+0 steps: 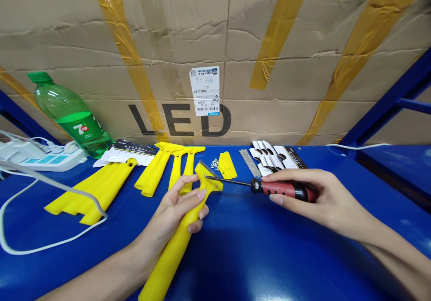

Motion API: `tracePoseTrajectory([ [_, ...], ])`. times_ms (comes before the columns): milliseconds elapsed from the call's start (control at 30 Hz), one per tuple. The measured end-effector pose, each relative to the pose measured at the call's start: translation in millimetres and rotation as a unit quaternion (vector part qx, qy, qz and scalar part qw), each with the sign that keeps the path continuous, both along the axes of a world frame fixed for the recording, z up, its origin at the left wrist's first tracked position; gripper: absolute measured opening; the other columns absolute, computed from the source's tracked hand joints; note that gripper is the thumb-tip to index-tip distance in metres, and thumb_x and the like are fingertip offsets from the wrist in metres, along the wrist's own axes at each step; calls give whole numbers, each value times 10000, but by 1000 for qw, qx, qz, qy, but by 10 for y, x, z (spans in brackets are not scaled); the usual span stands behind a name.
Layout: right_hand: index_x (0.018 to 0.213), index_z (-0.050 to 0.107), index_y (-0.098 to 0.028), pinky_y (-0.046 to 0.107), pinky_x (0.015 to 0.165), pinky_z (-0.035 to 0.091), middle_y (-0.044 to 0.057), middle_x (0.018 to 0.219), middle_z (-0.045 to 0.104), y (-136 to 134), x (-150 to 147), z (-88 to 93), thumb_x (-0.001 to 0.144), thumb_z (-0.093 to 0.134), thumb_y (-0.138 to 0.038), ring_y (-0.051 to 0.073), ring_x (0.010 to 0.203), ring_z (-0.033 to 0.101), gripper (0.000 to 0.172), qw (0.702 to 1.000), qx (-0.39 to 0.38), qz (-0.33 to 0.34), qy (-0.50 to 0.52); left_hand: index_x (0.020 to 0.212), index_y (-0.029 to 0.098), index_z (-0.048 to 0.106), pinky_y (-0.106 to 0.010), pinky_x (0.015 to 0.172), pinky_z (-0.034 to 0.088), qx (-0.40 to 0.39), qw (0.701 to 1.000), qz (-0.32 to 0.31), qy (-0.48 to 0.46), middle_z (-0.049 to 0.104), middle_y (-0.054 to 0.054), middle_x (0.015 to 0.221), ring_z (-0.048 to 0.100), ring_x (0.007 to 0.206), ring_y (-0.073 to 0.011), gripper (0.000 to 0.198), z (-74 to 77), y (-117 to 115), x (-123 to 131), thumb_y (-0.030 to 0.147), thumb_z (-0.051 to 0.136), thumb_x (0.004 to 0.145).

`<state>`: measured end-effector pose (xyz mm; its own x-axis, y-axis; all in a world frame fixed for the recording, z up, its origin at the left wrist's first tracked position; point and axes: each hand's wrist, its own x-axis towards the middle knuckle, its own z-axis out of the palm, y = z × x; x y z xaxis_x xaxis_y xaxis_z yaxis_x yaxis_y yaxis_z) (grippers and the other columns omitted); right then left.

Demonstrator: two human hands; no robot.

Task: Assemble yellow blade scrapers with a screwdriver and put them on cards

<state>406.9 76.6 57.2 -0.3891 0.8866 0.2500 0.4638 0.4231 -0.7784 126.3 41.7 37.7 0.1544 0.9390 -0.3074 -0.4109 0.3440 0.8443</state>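
Note:
My left hand (185, 204) is wrapped round the neck of a yellow scraper (175, 247), whose wide head points up and away. In my right hand (313, 193) is a screwdriver (286, 189) with a red and black handle. Its tip touches the scraper head near a small screw. Behind the scraper head lie small yellow plastic pieces (227, 165) and a little heap of screws (214, 164). More yellow scraper parts (156, 168) rest to the left of my left hand, and a flat metal blade (249, 162) lies to the right.
Yellow handles (97, 193) and printed cards (129, 152) lie at the left on the blue surface (242, 256), near a power strip (50, 157), cables and a green bottle (72, 117). White packets (269, 155) sit back right. A taped cardboard box (286, 108) stands behind.

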Motion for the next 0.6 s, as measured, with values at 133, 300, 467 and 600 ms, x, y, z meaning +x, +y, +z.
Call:
tracePoseTrajectory([
  [133, 1069, 780, -264, 343, 793, 606, 54, 1003, 795, 19, 1, 2, 859, 747, -364, 230, 905, 748, 234, 998, 53, 16, -7, 1090, 241, 493, -119, 400, 335, 10, 1000, 13, 12, 616, 53, 696, 435, 397, -14, 451, 26, -12, 19, 270, 826, 786],
  [300, 1091, 768, -274, 352, 820, 573, 66, 1091, 727, -31, -14, -24, 818, 800, -234, 229, 976, 704, 278, 949, 310, -10, -45, 1129, 211, 557, -128, 447, 398, 37, 996, 57, 49, 623, 31, 726, 515, 525, -50, 494, 51, -17, 28, 268, 864, 747],
  [467, 1078, 706, -258, 264, 420, 429, 17, 812, 710, -131, -121, 18, 885, 730, -379, 123, 493, 576, 229, 965, 224, -130, 23, 1095, 185, 591, -135, 442, 393, 58, 994, 75, 55, 631, 13, 773, 532, 560, -59, 498, 80, -28, 51, 252, 893, 704],
  [600, 1097, 637, -243, 240, 432, 463, 2, 797, 671, -73, -78, 103, 871, 710, -455, 114, 495, 574, 319, 994, -16, -76, 75, 1123, 178, 595, -142, 436, 386, 58, 993, 93, 52, 606, 27, 747, 521, 539, -57, 556, 109, -26, 65, 237, 913, 670],
])
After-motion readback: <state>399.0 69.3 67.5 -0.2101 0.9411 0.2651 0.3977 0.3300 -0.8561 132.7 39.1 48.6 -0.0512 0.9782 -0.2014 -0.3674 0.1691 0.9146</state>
